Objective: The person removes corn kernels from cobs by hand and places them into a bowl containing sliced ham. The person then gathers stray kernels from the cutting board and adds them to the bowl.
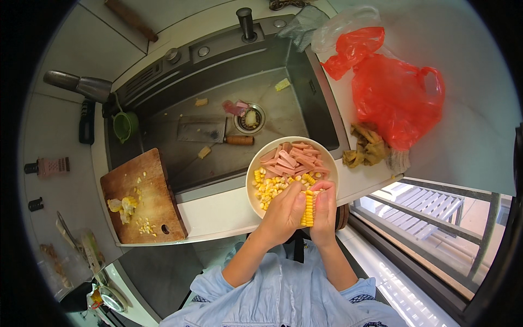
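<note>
Between my two hands is a piece of corn on the cob (308, 212), its yellow kernels in rows. My left hand (282, 212) grips it from one side, thumb against the kernels. From the other side my right hand (325, 212) closes on it, fingers curled over the top. Both hands are over the near rim of a white bowl (252, 200). Loose corn kernels (269, 190) lie in the bowl's near left part. Pink sausage strips (296, 159) fill its far part. My hands hide some of the bowl's near side.
A cleaver (204, 130) lies in the sink (278, 98) beside cob scraps (204, 152) and the drain (261, 118). On the left, a wooden cutting board (157, 188) bears corn pieces (127, 204). A red plastic bag (396, 98) and a brown cloth (365, 147) sit at right.
</note>
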The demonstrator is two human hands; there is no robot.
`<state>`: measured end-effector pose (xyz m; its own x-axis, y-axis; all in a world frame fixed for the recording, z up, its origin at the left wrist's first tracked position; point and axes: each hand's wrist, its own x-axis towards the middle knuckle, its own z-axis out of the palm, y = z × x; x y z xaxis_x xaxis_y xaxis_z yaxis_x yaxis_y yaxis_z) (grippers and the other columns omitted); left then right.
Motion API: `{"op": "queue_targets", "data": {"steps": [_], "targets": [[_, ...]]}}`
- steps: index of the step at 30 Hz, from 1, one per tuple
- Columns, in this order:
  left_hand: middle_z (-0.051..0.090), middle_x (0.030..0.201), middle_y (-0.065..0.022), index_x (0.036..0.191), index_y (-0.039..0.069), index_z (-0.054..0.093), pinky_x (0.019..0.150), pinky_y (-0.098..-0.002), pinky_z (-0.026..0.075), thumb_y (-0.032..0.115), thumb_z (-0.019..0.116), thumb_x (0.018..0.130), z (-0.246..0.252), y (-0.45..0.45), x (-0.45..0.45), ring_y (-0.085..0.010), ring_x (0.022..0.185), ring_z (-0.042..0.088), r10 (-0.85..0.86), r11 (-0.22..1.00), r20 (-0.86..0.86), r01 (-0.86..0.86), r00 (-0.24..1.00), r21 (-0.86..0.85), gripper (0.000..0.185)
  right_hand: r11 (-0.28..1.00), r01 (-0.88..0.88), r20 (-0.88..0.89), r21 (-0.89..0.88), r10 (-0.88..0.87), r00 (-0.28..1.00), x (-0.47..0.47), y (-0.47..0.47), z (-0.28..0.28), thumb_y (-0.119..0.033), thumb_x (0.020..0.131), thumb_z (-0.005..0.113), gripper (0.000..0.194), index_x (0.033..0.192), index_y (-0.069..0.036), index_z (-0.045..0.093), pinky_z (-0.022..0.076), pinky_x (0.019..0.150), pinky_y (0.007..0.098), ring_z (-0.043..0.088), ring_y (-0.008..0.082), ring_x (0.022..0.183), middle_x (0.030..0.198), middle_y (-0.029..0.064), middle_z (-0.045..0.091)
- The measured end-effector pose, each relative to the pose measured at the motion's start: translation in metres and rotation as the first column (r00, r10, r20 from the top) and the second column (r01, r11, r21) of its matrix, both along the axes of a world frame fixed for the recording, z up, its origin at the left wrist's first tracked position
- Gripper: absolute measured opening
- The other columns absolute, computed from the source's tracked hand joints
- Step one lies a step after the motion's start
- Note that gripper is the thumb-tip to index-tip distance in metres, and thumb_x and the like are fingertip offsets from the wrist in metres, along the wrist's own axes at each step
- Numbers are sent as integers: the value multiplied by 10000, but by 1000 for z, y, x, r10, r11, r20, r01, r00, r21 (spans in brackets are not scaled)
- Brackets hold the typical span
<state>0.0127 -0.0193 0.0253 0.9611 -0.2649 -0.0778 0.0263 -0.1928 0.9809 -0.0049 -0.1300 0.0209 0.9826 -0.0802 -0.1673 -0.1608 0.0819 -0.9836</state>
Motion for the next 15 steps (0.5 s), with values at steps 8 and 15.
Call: {"op": "queue_targets", "data": {"steps": [8,15], "targets": [[439,755,-208,833,0,414,642,-406,404,205,315,894,-12,12,6,-371,702,483,-95,993,128,85,987,82,236,1000,9,-5,-11,-9,1000,-1,7,0,-230,938,331,200,958,-48,411,359,765,241,423,116,843,912,58,436],[441,743,-191,815,-2,406,627,-397,401,252,363,891,-4,16,18,-357,689,478,-187,981,143,179,972,69,269,997,72,2,-25,-72,997,3,7,2,-242,943,327,212,975,-48,407,370,738,230,423,102,809,898,47,426]]}}
